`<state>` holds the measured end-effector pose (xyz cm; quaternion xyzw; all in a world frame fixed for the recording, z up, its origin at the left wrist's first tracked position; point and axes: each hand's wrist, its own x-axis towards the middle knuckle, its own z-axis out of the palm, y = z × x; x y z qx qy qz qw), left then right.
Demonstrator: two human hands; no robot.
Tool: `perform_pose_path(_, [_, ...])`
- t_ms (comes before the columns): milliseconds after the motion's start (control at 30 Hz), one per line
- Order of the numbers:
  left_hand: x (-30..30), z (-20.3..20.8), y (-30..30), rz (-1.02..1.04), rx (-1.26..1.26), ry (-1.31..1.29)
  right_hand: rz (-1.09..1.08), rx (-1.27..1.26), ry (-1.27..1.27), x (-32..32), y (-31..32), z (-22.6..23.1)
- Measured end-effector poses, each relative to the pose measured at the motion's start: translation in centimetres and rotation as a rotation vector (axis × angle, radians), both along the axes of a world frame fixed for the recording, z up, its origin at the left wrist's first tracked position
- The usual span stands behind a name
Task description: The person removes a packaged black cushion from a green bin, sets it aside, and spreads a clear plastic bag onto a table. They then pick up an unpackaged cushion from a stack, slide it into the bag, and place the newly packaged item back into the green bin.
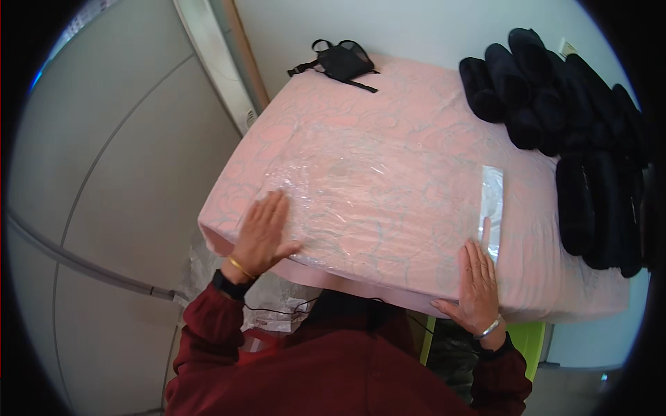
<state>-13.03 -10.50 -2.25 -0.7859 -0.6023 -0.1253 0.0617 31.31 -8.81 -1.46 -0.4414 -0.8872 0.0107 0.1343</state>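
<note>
A clear plastic bag (pixel 374 201) lies spread flat over the pink patterned cloth on the table, with wrinkles and glare across it. A whitish strip (pixel 492 201) runs along its right end. My left hand (pixel 263 225) rests flat on the bag's left side, fingers together and thumb out. On the right, my right hand (pixel 475 284) lies flat near the front edge, its fingertips at the lower end of the whitish strip. Neither hand grips anything.
Several black padded rolls (pixel 548 97) are heaped at the back right, with more black pieces (pixel 596 208) below them. A black mesh item with straps (pixel 345 62) lies at the far edge of the pink cloth (pixel 416 90). Crumpled clear plastic (pixel 277 305) and a dark cable are below the table's front left.
</note>
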Motion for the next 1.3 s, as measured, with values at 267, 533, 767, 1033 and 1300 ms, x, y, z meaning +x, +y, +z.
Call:
perform_pose_path(267, [0.1, -1.9, -5.2, 0.057, 0.135, -0.006, 0.07, 0.011, 0.066, 1.7, -4.7, 0.4])
perform_pose_path(533, [11.4, 2.5, -4.3, -0.15, 0.147, -0.164, 0.103, 0.065, 0.059, 0.0, -2.0, 2.4])
perform_pose_path(767, [21.5, -1.4, -1.6, -0.407, 0.026, -0.13, 0.076, -0.006, 0.01, -1.8, -0.6, 0.3])
perform_pose_path(1033, [5.8, -0.3, -0.3, -0.102, 0.008, 0.011, -0.011, -0.031, 0.041, 0.3, -0.6, 0.5])
perform_pose_path(1300, [1.4, -0.8, -3.6, -0.003, 0.038, -0.006, 0.016, -0.042, 0.048, 0.6, -2.1, 0.5])
